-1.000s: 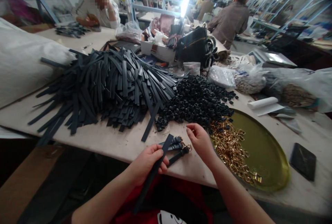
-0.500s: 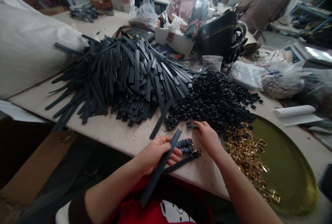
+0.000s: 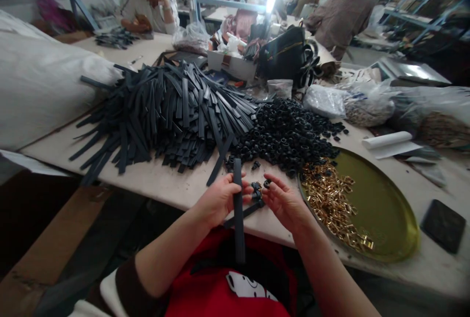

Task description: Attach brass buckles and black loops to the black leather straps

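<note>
My left hand (image 3: 220, 197) is closed on a dark leather strap (image 3: 238, 224), which stands nearly upright with its lower end over my lap. In the fingertips of my right hand (image 3: 284, 199) is a small black loop (image 3: 267, 183), pinched just right of the strap. Behind and between the hands, a few straps with gold buckles (image 3: 257, 191) lie on the table, partly hidden by my left fingers. A big pile of black loops (image 3: 286, 136) spreads beyond my right hand. Farther left is a large heap of loose dark straps (image 3: 176, 111).
Gold buckles (image 3: 326, 199) lie on a round gold-green tray (image 3: 389, 209) at the right, with a black phone-like slab (image 3: 443, 224) beside it. A white sack (image 3: 47, 77) bulges at the left. Toward the back are a black bag (image 3: 282, 55), plastic bags (image 3: 325, 101) and other people.
My right hand has come away from the loop pile toward the strap, bringing a loop. The strap has turned from slanted to nearly upright. The whole view has shifted.
</note>
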Motion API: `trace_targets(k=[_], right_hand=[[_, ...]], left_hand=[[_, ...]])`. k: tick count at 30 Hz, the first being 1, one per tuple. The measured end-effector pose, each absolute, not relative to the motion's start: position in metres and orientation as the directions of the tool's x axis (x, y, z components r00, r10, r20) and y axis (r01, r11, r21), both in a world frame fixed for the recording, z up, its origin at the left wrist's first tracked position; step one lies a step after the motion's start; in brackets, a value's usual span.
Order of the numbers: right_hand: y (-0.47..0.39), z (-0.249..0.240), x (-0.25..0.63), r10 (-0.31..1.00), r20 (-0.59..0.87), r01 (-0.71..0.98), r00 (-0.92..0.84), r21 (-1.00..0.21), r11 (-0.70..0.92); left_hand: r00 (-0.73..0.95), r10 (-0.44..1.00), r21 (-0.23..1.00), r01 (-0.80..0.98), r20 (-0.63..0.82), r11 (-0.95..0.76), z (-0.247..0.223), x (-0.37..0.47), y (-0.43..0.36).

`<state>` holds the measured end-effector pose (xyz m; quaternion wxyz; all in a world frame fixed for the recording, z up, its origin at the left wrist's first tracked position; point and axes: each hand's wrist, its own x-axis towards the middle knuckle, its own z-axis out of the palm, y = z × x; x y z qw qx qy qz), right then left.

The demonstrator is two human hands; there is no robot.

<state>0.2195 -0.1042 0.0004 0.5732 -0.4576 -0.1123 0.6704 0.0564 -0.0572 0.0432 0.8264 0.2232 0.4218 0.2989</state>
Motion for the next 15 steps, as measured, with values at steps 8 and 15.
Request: trace_targets(k=[8,15], right_hand=[[-0.136,0.000,0.191,0.875,-0.483,-0.880,-0.028,-0.403,-0.251],[-0.146,0.009,0.181,0.790,-0.612,-0.936,-0.042,-0.252,-0.244]], left_hand=[[0.070,0.951,0.724,-0.633,-0.300,0.275,0.071,0.059,-0.064],[0.090,0.987,0.975,-0.190,0.135,-0.116,0.047,0.073,-0.103]])
